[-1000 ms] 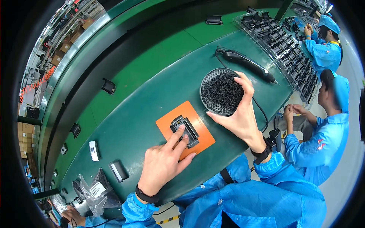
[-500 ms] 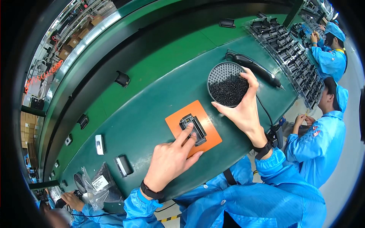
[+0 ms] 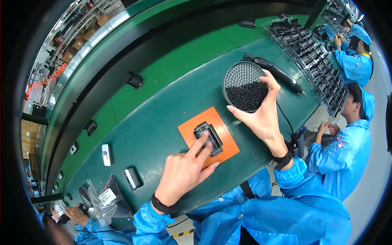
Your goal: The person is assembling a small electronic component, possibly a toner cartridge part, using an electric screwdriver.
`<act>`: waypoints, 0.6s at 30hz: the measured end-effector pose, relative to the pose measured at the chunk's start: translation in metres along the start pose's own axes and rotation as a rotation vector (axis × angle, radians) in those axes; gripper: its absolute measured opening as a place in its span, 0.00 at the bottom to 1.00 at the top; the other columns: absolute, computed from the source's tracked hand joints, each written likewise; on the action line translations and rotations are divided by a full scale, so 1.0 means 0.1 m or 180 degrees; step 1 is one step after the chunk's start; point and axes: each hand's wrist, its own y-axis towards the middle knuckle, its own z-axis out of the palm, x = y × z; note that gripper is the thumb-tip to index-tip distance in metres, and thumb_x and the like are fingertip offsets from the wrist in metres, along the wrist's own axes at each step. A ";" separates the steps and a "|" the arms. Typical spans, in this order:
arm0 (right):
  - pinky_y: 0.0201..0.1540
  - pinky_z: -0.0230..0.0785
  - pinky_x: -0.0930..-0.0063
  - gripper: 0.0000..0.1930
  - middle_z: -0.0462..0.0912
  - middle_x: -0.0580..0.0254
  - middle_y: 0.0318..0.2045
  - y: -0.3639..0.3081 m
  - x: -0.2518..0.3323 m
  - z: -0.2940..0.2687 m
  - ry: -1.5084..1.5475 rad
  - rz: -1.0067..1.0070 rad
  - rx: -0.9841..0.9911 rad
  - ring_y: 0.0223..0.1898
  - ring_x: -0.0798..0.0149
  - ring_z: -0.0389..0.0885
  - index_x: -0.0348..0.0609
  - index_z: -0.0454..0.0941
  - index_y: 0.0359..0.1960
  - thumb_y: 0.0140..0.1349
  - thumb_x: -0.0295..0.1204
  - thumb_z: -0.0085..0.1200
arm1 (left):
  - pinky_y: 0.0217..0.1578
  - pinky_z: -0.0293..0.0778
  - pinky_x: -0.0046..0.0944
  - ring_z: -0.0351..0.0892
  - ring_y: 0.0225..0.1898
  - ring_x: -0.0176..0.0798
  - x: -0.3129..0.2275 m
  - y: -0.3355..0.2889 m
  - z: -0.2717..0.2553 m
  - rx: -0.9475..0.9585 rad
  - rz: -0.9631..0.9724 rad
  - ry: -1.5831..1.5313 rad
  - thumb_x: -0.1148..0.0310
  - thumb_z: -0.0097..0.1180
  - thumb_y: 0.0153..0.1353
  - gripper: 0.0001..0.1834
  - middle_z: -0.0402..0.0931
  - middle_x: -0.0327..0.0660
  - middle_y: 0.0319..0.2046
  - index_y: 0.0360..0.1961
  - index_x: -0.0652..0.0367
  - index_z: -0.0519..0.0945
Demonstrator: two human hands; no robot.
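On an orange mat (image 3: 227, 146) lies a black plastic housing (image 3: 211, 141) with a long slot. My left hand (image 3: 182, 172) rests its index and middle fingertips on this housing, with the thumb stretched out beside its near end. To the right, my right hand (image 3: 262, 116) curves its thumb and fingers around the rim of a round dish (image 3: 245, 73). The dish has a dimpled grey bottom, partly covered by a heap of small black screws (image 3: 246, 96). It is tilted, with the screws gathered on the near side.
A black electric screwdriver (image 3: 281, 74) lies behind the dish, its cord trailing. Clear trays of black parts (image 3: 304, 53) stand at far right. A bag of dark pieces (image 3: 116, 198) and two small units (image 3: 132, 178) lie left. A green conveyor (image 3: 157, 77) runs behind. Co-workers (image 3: 343, 143) sit right.
The black parts on the green conveyor have shifted a little toward the far right. The dish has moved very slightly. My left hand stays on the housing.
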 end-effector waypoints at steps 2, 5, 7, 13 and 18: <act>0.74 0.55 0.51 0.52 0.59 0.41 0.71 0.03 -0.02 0.00 0.0017 0.0014 -0.0026 0.72 0.42 0.62 0.46 0.54 0.64 0.42 0.31 0.82 | 0.26 0.80 0.39 0.86 0.27 0.42 0.01 0.01 0.02 -0.0014 0.0006 -0.0001 0.52 0.71 0.58 0.24 0.78 0.37 0.63 0.50 0.56 0.84; 0.73 0.58 0.51 0.52 0.60 0.40 0.70 0.01 -0.08 -0.02 -0.0023 0.0047 0.0031 0.71 0.42 0.64 0.45 0.54 0.65 0.42 0.32 0.82 | 0.26 0.80 0.39 0.86 0.27 0.42 0.01 0.02 0.02 -0.0019 0.0016 -0.0051 0.53 0.71 0.58 0.24 0.78 0.38 0.62 0.50 0.57 0.84; 0.72 0.60 0.51 0.52 0.60 0.39 0.69 -0.01 -0.06 -0.07 -0.0103 0.0099 0.0209 0.70 0.39 0.65 0.43 0.54 0.65 0.42 0.33 0.82 | 0.27 0.81 0.39 0.87 0.29 0.43 0.01 0.03 0.02 0.0005 -0.0030 -0.0080 0.54 0.72 0.57 0.24 0.78 0.38 0.62 0.49 0.57 0.84; 0.69 0.66 0.55 0.51 0.65 0.40 0.64 -0.05 -0.21 -0.13 -0.0239 0.0181 0.0779 0.66 0.39 0.69 0.38 0.57 0.65 0.43 0.37 0.81 | 0.27 0.81 0.39 0.87 0.29 0.42 0.04 0.04 0.06 -0.0021 0.0014 -0.0088 0.55 0.71 0.57 0.23 0.78 0.38 0.62 0.49 0.57 0.84; 0.69 0.65 0.54 0.51 0.68 0.40 0.64 -0.04 -0.41 -0.25 -0.0154 -0.0070 0.1153 0.66 0.38 0.70 0.38 0.59 0.65 0.41 0.38 0.81 | 0.31 0.82 0.39 0.88 0.35 0.41 0.00 0.08 0.07 0.0021 -0.0091 -0.0120 0.60 0.74 0.53 0.23 0.79 0.37 0.62 0.48 0.57 0.85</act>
